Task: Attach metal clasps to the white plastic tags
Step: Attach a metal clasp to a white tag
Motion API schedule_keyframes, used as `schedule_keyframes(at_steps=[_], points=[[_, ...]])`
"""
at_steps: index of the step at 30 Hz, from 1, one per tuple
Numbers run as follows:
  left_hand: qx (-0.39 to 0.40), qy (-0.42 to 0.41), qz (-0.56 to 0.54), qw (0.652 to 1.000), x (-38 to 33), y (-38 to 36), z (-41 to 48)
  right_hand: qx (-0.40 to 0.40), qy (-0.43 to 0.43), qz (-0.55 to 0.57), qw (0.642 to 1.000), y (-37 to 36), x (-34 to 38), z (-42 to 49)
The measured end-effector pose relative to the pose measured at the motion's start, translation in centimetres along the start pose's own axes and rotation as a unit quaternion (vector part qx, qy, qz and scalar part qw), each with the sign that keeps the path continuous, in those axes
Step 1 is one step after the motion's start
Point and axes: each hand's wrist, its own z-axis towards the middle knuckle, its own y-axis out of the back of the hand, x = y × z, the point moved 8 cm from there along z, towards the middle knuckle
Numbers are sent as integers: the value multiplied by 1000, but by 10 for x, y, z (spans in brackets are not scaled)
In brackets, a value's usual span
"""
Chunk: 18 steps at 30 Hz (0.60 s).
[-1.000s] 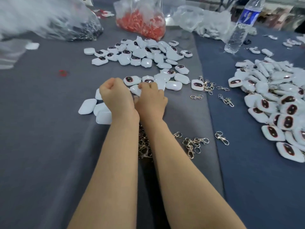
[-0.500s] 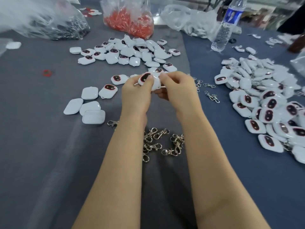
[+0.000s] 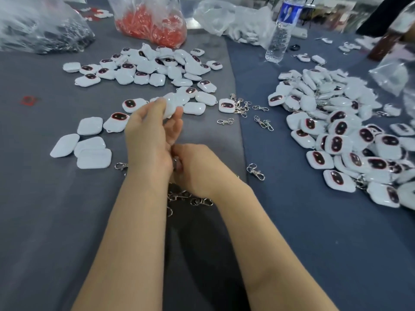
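White plastic tag point(image 3: 171, 106) is pinched in my left hand point(image 3: 147, 140), held over the grey cloth point(image 3: 45, 209). My right hand point(image 3: 197, 169) curls over the metal clasps point(image 3: 197, 200) just beside it; whether it grips one I cannot tell. Bare cloth lies to the left; past the cloth's right edge, a heap of tags point(image 3: 341, 129) crowds the blue cloth point(image 3: 292, 221).

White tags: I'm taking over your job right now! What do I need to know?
Left hand holds one white tag, no clasp showing on it.
Right hand curls over the clasp heap; whether it grips one is hidden.
Bare tags lie ahead on the grey cloth, loose clasps beside them.
The right pile seems finished, some clasps showing.
To do: clasp the held tag, then the rest.
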Motion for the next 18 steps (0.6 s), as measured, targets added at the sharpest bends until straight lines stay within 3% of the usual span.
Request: schedule_keyframes(at_steps=[6, 11, 18], points=[[4, 23, 2, 1000, 7, 8, -6, -80, -78, 92, 989, 27, -38, -3], [1, 2, 20, 1000, 10, 7, -2, -74, -112, 247, 960, 28, -61, -5], [43, -79, 245, 965, 5, -3, -4, -162, -119, 407, 891, 46, -74, -11]])
